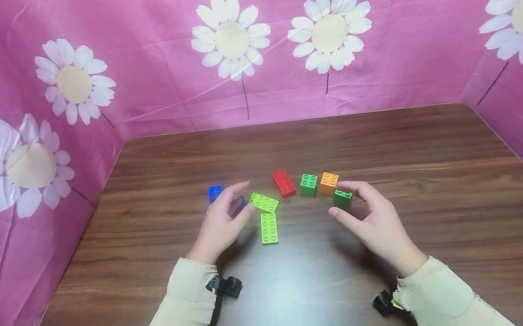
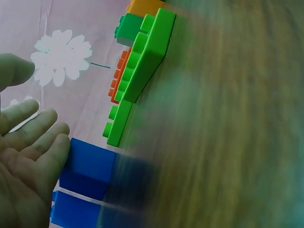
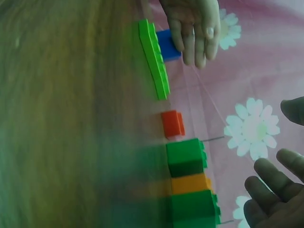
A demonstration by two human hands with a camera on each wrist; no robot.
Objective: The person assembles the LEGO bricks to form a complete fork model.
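Looks like a cloth-screened booth, in a room of unclear kind, judging by pink fabric (image 1: 153, 77) printed with white daisies (image 1: 231, 40) across the frame's top and sides, behind a wood-grain table (image 1: 264, 148) at lower centre.

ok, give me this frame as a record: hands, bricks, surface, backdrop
left hand: holds nothing; partly covers one of two blue bricks in head view
right hand: holds nothing; beside nearer green brick
middle: two lime bricks, red brick
right of red: farther green brick, orange brick
surface: brown table
backdrop: pink cloth, white flowers
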